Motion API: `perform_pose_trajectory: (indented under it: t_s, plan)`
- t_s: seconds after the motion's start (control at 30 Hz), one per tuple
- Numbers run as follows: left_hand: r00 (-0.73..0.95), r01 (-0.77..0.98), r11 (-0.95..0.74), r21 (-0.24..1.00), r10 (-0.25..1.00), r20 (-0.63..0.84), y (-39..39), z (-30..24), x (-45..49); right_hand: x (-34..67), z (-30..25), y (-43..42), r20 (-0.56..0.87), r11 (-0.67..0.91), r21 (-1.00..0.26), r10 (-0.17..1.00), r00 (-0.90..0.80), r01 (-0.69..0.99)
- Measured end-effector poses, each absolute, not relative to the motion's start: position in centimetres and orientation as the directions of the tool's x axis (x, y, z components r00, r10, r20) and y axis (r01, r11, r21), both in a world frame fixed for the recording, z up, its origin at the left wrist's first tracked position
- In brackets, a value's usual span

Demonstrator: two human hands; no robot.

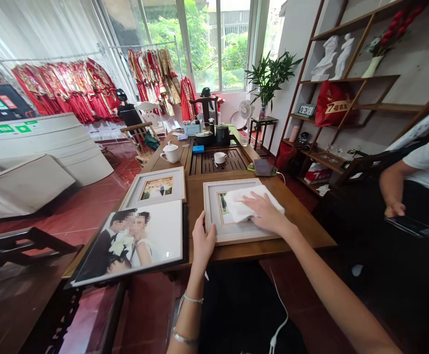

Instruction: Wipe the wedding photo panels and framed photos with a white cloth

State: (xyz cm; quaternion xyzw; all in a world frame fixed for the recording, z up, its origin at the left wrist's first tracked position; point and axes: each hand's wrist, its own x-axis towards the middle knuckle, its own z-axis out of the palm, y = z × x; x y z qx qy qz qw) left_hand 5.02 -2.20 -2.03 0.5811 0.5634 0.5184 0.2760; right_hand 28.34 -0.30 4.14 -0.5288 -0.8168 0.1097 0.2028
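Observation:
A light wooden picture frame (211,235) with a wide pale mat lies on the table in front of me. My left hand (203,238) grips its left edge near the lower corner, thumb on top. On the frame's face rests a white cloth (269,195), covering most of the small photo inside. Fingers spread and flat, my right hand (261,210) presses on the cloth. To the left lies a large wedding photo print (163,231), overlapping a second picture frame (180,184) that holds a photo of a couple.
The wooden table (303,221) carries a lidded white teapot (170,153), a slatted tea tray (203,166), a small cup (220,157) and a phone (265,167) on a cable. At right, a seated person (424,172) holds a phone. A chair (22,260) stands left.

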Motion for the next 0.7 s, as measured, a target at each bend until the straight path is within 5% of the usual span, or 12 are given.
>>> perform_pose_trajectory:
  t_s: [0.13,0.47,0.7]
  plan:
    - [-0.178,0.355,-0.224,0.908,0.937,0.300,-2.1,-2.1,5.0,23.9,4.7,2.4,0.068,0.347,-0.256,0.938,-0.341,0.902]
    - [-0.209,0.363,-0.186,0.913,0.939,0.274,-2.2,-1.9,5.6,26.5,5.2,-5.2,0.108,0.629,-0.308,0.769,-0.631,0.714]
    - [-0.184,0.363,-0.226,0.904,0.933,0.308,-2.2,-2.2,5.4,31.1,4.2,-5.7,0.240,0.500,-0.075,0.849,-0.471,0.863]
